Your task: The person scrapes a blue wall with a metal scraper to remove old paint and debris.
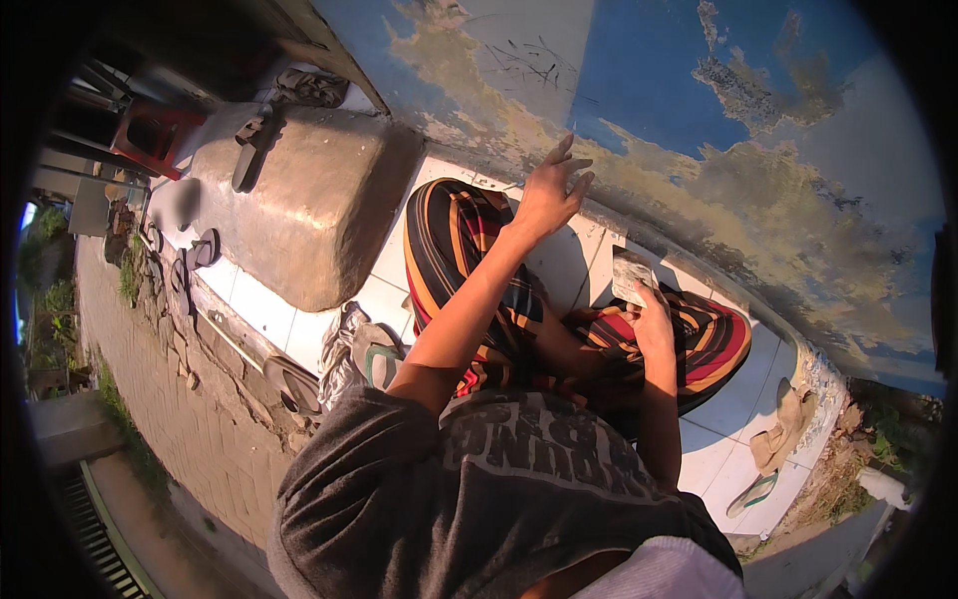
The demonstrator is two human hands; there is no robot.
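My left hand [552, 192] is raised in front of the wall [689, 90], fingers spread, with nothing in it. Patches of blue and pale paint have peeled off that wall, leaving rough plaster. Lower and to the right, my right hand [651, 317] grips a pale, flat, stained piece [631, 274] with a dark far edge; its exact kind does not show. Fingers and thumb close round its near end, above my bent right knee. A striped cloth [459, 225] in black, red and orange covers my crossed legs.
A large smooth block [299, 205] stands to my left, with a dark sandal [249, 155] on top. Grey cloth [342, 344] and a green-edged flip-flop [379, 361] lie by my left side. At right, a brown cloth [781, 436] and another flip-flop [753, 494] rest on white tiles.
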